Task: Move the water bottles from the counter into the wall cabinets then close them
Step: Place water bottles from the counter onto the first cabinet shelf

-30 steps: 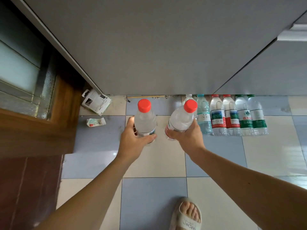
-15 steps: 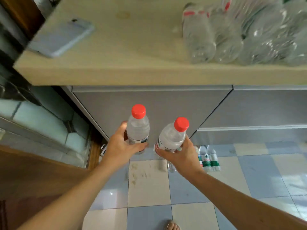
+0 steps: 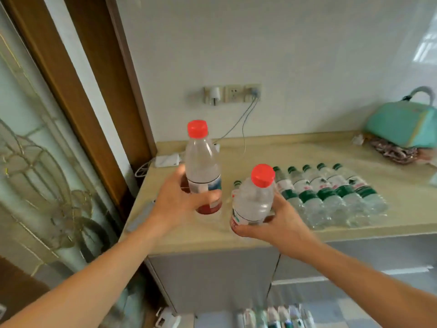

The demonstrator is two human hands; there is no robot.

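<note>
Above the counter (image 3: 295,152): two red-capped bottles held up, one per hand.
Left hand (image 3: 175,207): fingers wrapped round the left bottle (image 3: 202,162), upright.
Right hand (image 3: 276,221): curled under and round the right bottle (image 3: 254,200), tilted slightly.
Pack (image 3: 331,195): green-capped bottles lying on the counter, just right of the hands.
Wall: sockets (image 3: 233,93) with cords.
Far right: teal bag (image 3: 402,124) on the counter.
Floor: more bottles, blurred.

White wall (image 3: 307,55), beige counter (image 3: 295,150), wooden doorframe (image 3: 71,95).
</note>
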